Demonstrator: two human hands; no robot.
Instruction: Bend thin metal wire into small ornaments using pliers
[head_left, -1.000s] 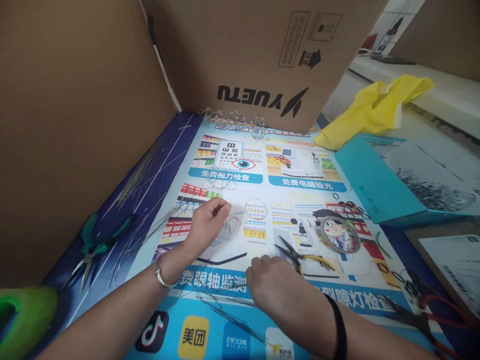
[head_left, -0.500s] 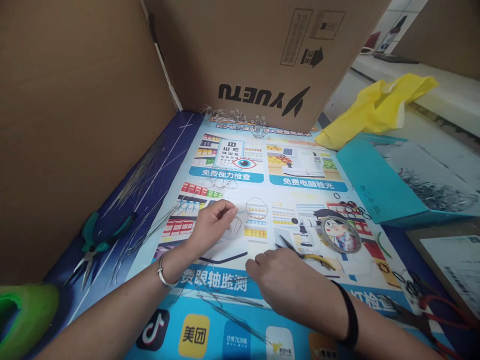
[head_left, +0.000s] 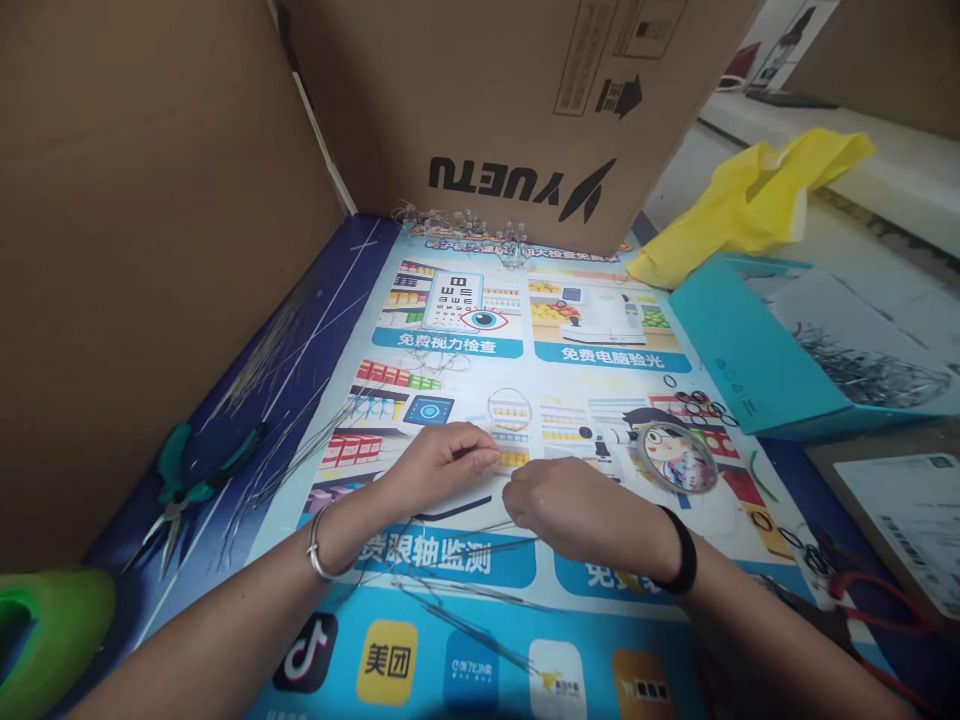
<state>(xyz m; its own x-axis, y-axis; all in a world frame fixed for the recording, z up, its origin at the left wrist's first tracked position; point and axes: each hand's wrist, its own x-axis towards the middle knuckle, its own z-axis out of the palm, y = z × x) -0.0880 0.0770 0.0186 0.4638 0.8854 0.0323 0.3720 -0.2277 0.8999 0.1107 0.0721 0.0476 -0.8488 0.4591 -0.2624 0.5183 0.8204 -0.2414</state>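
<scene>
My left hand [head_left: 442,465] is closed in a pinch over the poster, its fingertips almost meeting my right hand. A thin wire showed at those fingertips a moment ago; the fingers now hide most of it. My right hand [head_left: 574,505] is curled, thumb side toward the left, and what it holds is hidden. A sliver of yellow handle [head_left: 630,580] shows under the right wrist. Just beyond the fingertips lies a round wire ring [head_left: 510,409]. Loose thin wires [head_left: 465,620] lie on the poster in front of both forearms.
Teal-handled pliers [head_left: 177,485] and a green tape roll [head_left: 60,630] are at left. A clear tape roll [head_left: 677,458], black rings [head_left: 701,405] and a blue box [head_left: 750,360] of metal pieces lie right. Cardboard [head_left: 510,110] stands behind; red-handled scissors [head_left: 885,600] sit lower right.
My right hand has moved up and forward, covering the yellow-handled pliers. My left hand has shifted right and slightly nearer me, so the hands are now close together.
</scene>
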